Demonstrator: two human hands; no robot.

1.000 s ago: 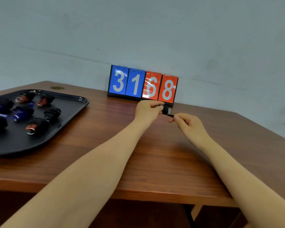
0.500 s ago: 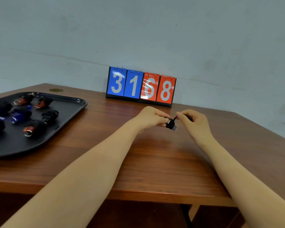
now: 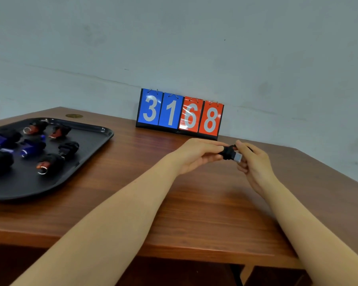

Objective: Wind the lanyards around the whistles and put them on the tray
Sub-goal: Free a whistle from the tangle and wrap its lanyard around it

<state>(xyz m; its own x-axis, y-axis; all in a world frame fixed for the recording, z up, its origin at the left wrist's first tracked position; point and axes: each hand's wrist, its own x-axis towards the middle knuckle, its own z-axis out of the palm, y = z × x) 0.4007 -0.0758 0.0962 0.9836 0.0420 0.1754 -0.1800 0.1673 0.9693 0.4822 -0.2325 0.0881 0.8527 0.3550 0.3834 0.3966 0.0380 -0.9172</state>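
Your worktop [image 3: 194, 203] is smooth, satin-finished wood; at nine o'clock the black tray [image 3: 87, 153] looks like semi-gloss plastic, its whistles' rings [image 3: 42, 170] shiny metal.

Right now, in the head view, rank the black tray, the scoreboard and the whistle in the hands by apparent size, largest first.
1. Black tray, cut off at the left edge.
2. Scoreboard.
3. Whistle, partly covered by the left hand and right hand.

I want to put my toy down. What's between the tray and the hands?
Just bare wooden table between the tray and the left hand, in the head view.
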